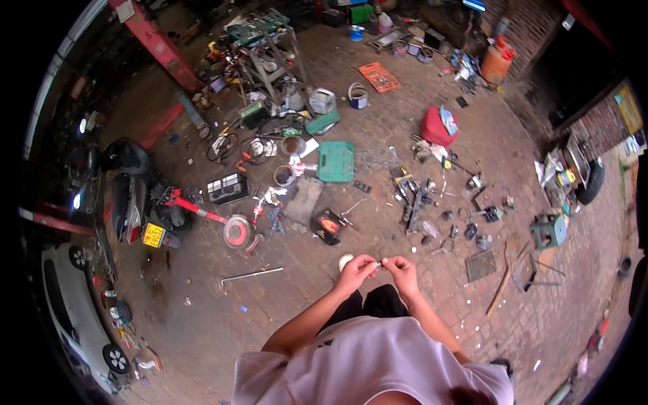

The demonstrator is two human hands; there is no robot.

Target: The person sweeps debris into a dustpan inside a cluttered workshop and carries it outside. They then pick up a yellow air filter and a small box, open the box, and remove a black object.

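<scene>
Left hand: the left hand (357, 271) pinches a small pale piece (378, 266) between thumb and fingertips.
Right hand: the right hand (403, 275) closes thumb and forefinger on the same piece, which sits between both hands above the floor; its exact shape is too small to tell.
Floor: worn brick paving (202, 331), stained dark in patches, bends toward the rim of the view.
Room: a white car (77, 310) and a dark motorcycle (131, 196) stand at left; farther off are a red post (155, 44) and a crowded workbench (266, 67).
Black box: a cardboard box (328, 226) lies near the hands, contents hidden.
Green case: a hard case (335, 162) lies shut.
Tins: two round tins (292, 145) stand beside the case; the farther has dark contents.
Orange tray: a shallow tray (379, 77) lies flat, holding small pieces too blurred to name.
Metal: a thin rod (252, 275) lies at left; dark, angular parts (417, 206) scatter ahead at right.
Cloth: a pale blue rag (447, 120) drapes crumpled over a red seat-like block (435, 129).
Plastic: a green stool (548, 231) stands at right.
</scene>
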